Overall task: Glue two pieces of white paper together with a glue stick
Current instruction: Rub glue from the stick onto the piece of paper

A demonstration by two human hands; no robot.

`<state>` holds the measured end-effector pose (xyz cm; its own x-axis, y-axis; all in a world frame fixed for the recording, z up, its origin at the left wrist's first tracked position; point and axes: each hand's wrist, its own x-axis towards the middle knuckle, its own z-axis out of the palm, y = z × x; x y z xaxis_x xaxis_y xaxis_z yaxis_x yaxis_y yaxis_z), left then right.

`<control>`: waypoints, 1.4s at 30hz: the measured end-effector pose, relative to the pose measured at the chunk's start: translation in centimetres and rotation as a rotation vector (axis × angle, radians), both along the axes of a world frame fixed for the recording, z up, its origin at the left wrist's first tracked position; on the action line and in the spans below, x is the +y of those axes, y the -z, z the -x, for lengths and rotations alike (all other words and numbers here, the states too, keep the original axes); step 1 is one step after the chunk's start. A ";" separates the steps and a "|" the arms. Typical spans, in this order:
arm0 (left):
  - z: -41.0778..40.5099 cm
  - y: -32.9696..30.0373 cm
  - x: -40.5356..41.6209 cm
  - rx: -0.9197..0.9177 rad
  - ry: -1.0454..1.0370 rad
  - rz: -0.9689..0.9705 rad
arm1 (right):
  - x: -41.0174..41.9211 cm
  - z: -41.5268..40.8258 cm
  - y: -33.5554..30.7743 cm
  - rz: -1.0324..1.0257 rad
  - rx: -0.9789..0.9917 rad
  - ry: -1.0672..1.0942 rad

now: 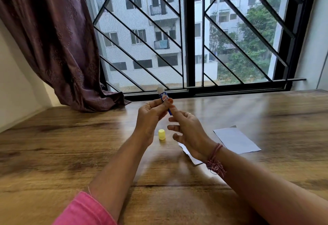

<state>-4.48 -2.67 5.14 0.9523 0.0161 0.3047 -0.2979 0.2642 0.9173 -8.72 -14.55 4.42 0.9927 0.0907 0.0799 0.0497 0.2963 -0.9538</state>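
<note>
Here, at the far left, a purple curtain hangs down onto the wooden table, beside the barred window. A pink sleeve covers the left upper forearm. The left hand is raised above the table, palm turned inward, its thumb and fingers curled round the middle of the glue stick and pinching it. The stick is uncapped and tilted, its pale tip pointing up and away toward the window. Just below the hands, the yellow cap stands on the table, apart from both. The right hand is raised too, its thumb and forefinger closed on the stick's blue lower end while the other fingers spread loosely. A thread band circles the right wrist. Under that wrist lies one white paper, partly hidden; a second white paper lies flat further right, well clear of the hands.
</note>
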 end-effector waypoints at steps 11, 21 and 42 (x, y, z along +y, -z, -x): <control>0.1 -0.1 -0.1 -0.005 -0.008 -0.008 | 0.3 -0.1 0.4 0.083 -0.105 0.058; 0.5 -0.2 -0.6 0.016 0.014 -0.026 | 0.3 -0.1 0.5 0.027 -0.028 -0.022; 0.5 -0.1 -0.5 -0.006 -0.031 -0.098 | 0.6 -0.5 1.0 -0.071 -0.048 -0.043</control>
<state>-4.96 -3.20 5.29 0.9500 0.0151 0.3119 -0.3101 0.1636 0.9365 -8.24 -13.96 3.43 0.9829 0.1254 0.1346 0.0803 0.3663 -0.9270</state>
